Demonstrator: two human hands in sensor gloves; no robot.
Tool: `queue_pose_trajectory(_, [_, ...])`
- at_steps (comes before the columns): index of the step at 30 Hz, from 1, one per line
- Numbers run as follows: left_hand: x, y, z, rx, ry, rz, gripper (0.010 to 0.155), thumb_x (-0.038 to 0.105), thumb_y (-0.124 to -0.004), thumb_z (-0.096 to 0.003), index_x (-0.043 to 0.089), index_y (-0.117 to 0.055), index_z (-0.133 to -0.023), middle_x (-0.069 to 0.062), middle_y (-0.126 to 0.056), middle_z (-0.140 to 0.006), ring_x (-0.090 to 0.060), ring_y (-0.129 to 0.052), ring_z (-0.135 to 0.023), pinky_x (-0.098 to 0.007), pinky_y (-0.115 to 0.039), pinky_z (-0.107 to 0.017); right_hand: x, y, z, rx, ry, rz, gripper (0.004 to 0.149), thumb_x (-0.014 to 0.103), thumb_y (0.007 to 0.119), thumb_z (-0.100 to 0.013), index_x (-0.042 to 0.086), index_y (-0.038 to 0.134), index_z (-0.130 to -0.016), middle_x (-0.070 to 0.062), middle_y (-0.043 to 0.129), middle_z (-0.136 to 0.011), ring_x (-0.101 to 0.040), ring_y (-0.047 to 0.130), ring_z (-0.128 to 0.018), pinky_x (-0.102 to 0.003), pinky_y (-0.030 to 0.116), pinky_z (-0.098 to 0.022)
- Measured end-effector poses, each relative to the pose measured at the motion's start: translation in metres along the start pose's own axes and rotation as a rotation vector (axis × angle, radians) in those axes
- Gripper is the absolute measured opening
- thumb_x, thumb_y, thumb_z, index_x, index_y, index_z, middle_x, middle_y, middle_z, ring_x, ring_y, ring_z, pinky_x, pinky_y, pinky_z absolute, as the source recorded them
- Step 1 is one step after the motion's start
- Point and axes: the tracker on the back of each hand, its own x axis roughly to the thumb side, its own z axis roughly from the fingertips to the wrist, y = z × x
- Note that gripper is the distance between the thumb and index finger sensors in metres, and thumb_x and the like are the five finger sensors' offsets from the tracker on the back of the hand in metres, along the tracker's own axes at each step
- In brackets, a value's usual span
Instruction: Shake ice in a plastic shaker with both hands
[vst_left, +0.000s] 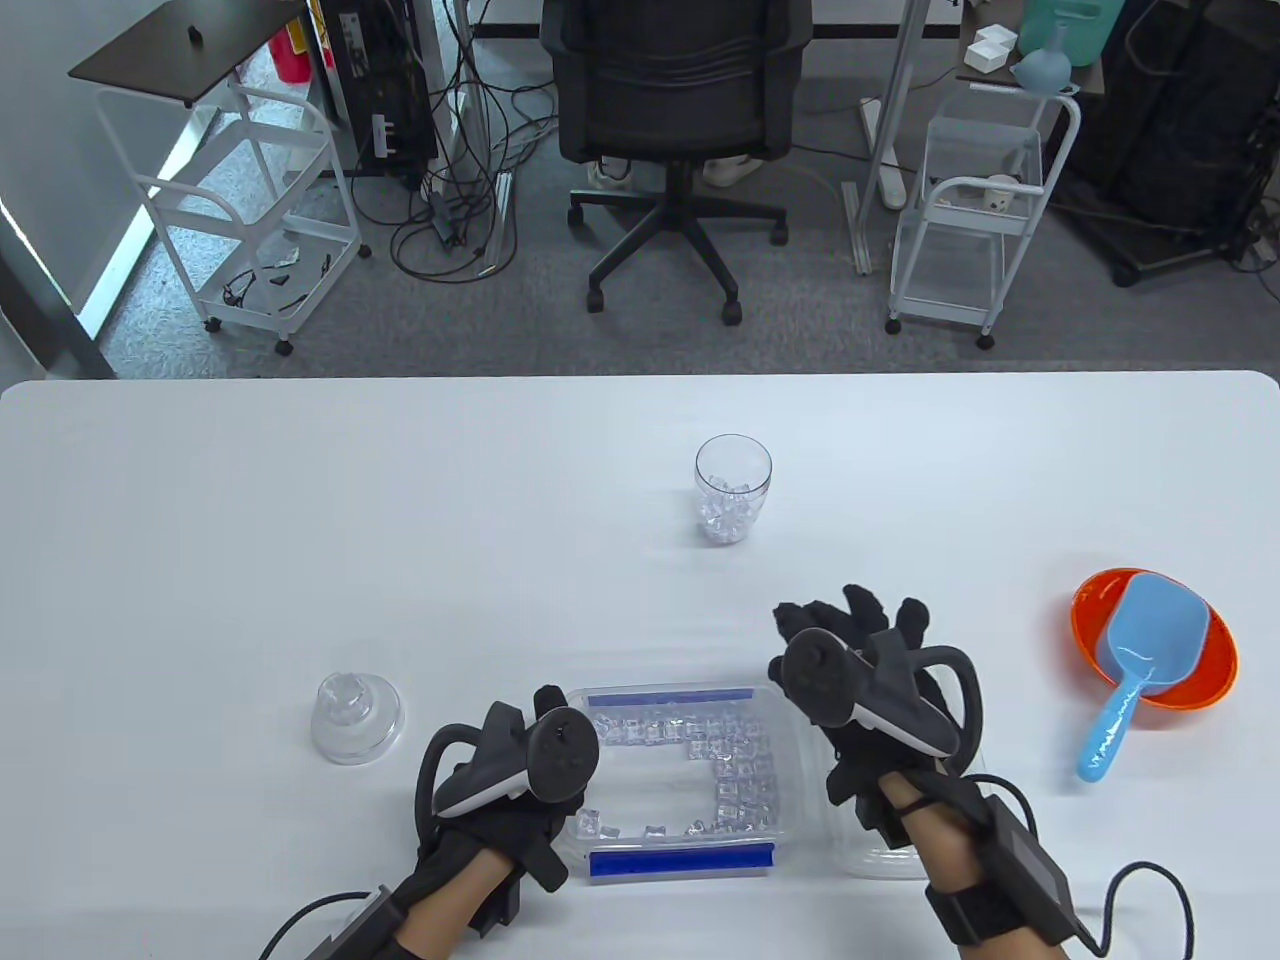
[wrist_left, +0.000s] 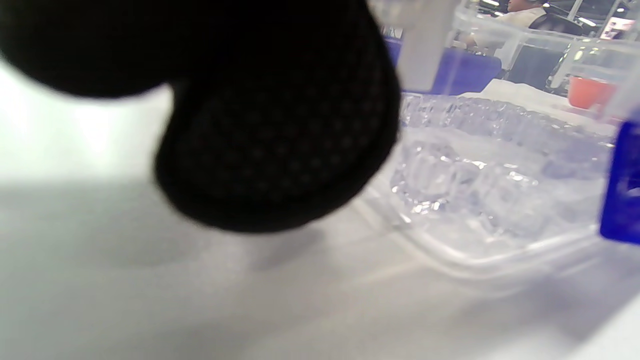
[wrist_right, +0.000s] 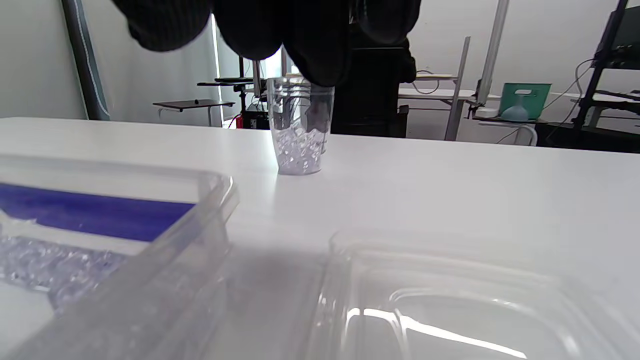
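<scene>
- This looks like an office or lab room.
- A black office chair (vst_left: 672, 130) on wheels stands on grey carpet (vst_left: 520, 320).
- Lots of cables (vst_left: 460, 200) lie on the floor by a computer tower (vst_left: 385, 90).
- White rolling carts (vst_left: 975, 200) stand behind the big white table (vst_left: 300, 520).

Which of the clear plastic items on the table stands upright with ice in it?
The shaker cup, alone at mid-table beyond both hands. The ice container is a low tray with blue clips, and the domed lid holds no ice.
</scene>
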Motion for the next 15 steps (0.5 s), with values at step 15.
queue_pose_trajectory(15, [0.001, 0.000, 0.000, 0.006, 0.037, -0.006, 0.070, 0.031, -0.043, -0.0642, -0.023, -0.020, -0.101, -0.012, -0.102, -0.051, -0.015, -0.106, -0.020, -0.028, -0.089, -0.014, -0.002, 0.047, -0.001, -0.007, -0.019, -0.100, 0.047, 0.039, 0.065, -0.056, 0.023, 0.070, -0.100, -0.007, 0.087, -0.091, -0.040, 0.073, -0.096, -0.074, 0.047, -0.066])
